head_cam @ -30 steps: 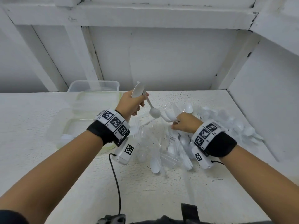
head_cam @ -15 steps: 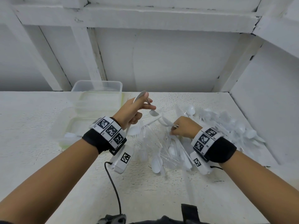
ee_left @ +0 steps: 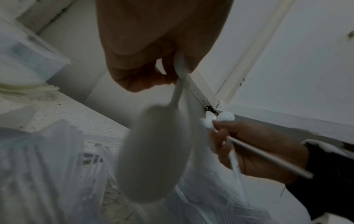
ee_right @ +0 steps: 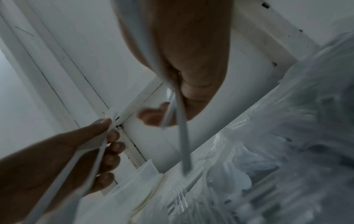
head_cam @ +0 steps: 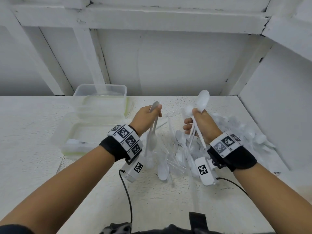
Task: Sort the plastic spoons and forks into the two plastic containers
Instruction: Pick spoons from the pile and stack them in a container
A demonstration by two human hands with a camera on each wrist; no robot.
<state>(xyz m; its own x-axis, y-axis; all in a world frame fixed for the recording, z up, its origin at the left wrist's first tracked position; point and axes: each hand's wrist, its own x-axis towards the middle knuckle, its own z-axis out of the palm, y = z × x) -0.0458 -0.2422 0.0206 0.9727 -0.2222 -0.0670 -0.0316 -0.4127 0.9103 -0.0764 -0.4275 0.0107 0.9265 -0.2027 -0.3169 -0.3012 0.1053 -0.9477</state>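
On the white table (head_cam: 50,166) in the white alcove, spoons (head_cam: 202,100) are now lifted clear of the heap (head_cam: 182,154) they were being picked from, clenched in the right hand (head_cam: 200,125); two spoons (head_cam: 152,132) are kept pinched by the left hand (head_cam: 145,119); a drop into the containers (head_cam: 99,105) beside it is judged next.

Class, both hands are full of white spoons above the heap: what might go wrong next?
1. The left hand grips its spoons by the middle, bowls pointing both ways; one may slip out.
2. Clear forks are hard to see among the heap, so one might join the spoons.
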